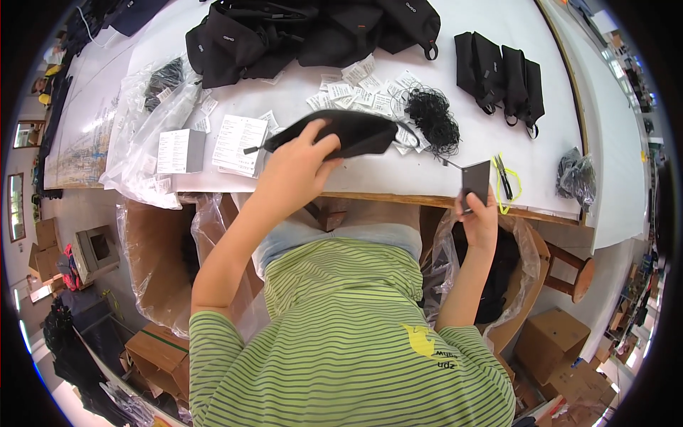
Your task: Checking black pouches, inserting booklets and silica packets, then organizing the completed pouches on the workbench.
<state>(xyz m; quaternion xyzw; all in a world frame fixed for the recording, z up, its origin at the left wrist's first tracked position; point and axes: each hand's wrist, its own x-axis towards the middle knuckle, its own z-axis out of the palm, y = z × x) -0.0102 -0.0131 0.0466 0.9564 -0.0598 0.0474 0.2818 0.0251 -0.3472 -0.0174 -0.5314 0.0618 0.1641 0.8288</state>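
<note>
My left hand [302,167] is closed on the near side of a black zippered pouch [366,134], its fingers bent over the dark fabric. The pouch lies tilted above the table's front edge, with a zipper pull at its left end and a loop at its right. At the right, my right hand [479,219] pinches a dark, flat rectangular tag [475,181] upright between thumb and fingers. A thin string leaves the tag's upper left corner. Just beside it rest black-handled snips [504,178] on a yellow cord.
White stacked cards [242,142] and another stack [181,151] stand left. Loose white labels [359,85] and tangled black strings [432,117] lie beyond the pouch. Black bags [313,32] fill the back; folded black pouches [498,75] lie right. Plastic-lined boxes [160,267] sit below the edge.
</note>
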